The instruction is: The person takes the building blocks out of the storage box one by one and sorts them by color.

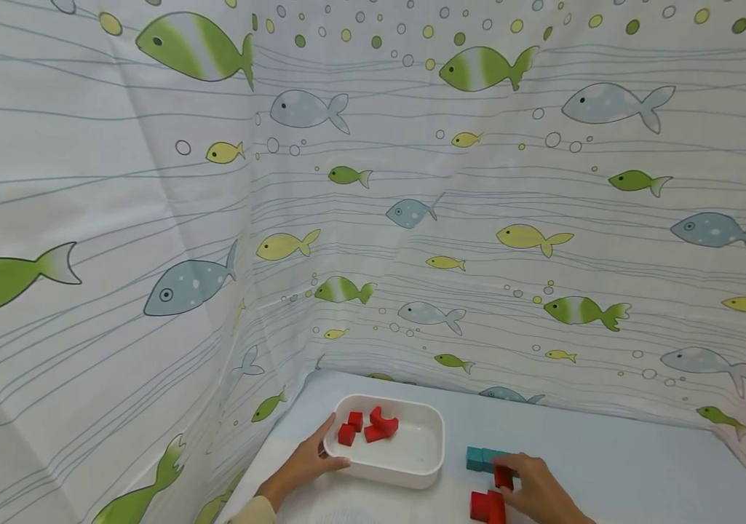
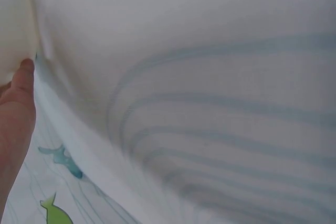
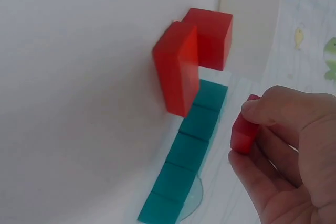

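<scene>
At the front left corner of a white plastic tray (image 1: 425, 477), my left hand (image 1: 310, 455) holds on, thumb along the front wall and fingers against the left end. In the left wrist view, only part of the left hand (image 2: 18, 103) shows. My right hand (image 1: 536, 487) pinches a small red block (image 3: 244, 134) between thumb and fingertips, over a row of teal cubes (image 3: 182, 150) set end to end. Near it on the table are a red cube (image 3: 214, 38) and a longer red block (image 3: 178, 69), side by side.
Inside the tray, towards its left, lie several red pieces: two small cubes (image 1: 346, 435), a flat block (image 1: 374, 434) and a curved piece (image 1: 382, 421). Behind the pale table (image 1: 608, 458) and along its left hangs a fish-patterned curtain (image 1: 373, 255).
</scene>
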`<state>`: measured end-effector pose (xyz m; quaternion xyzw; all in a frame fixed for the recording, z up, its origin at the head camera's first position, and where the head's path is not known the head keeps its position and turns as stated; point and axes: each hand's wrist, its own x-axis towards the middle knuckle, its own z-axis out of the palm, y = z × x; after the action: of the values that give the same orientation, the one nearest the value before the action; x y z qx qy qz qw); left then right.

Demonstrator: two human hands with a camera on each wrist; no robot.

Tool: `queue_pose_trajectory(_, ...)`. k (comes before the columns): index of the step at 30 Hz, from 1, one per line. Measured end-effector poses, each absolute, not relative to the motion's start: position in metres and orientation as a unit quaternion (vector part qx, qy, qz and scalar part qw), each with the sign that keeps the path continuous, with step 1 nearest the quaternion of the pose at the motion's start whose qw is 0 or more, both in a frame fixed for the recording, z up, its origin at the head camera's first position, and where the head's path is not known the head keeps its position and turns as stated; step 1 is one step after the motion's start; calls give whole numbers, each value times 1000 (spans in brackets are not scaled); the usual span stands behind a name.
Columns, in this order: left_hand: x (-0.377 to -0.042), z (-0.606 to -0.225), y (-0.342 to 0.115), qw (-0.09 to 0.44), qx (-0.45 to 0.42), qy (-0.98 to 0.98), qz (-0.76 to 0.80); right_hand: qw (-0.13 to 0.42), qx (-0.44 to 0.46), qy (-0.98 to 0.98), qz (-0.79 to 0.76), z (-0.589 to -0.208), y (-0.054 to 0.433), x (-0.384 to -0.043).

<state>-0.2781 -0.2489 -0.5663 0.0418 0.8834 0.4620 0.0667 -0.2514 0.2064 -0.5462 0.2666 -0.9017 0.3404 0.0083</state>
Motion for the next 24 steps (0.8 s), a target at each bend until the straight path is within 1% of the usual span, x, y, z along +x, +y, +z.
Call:
queue_pose_trajectory(2, -278, -567, -249, 68, 37, 884, 460, 18, 270, -905, 329, -549, 210, -250)
queue_pose_trajectory(4, -279, -568, -249, 69, 33, 885, 460, 15, 261, -911, 319, -550, 213, -247)
queue_pose_trajectory(6, -278, -569, -249, 69, 33, 886, 458, -3, 244, -916, 318, -553, 215, -245)
queue_pose_trajectory(9, -277, -569, -250, 69, 35, 882, 465, -45, 218, -917, 332, -556, 216, -243)
queue_pose_trajectory(12, -276, -569, -250, 68, 40, 879, 470, -76, 211, -913, 341, -562, 216, -242)
queue_pose_trajectory(17, -278, -573, -251, 61, 55, 876, 475, -102, 204, -910, 346, -567, 216, -241)
queue_pose_trajectory(24, -280, -577, -250, 58, 63, 874, 479, -133, 152, -907, 369, -570, 212, -239)
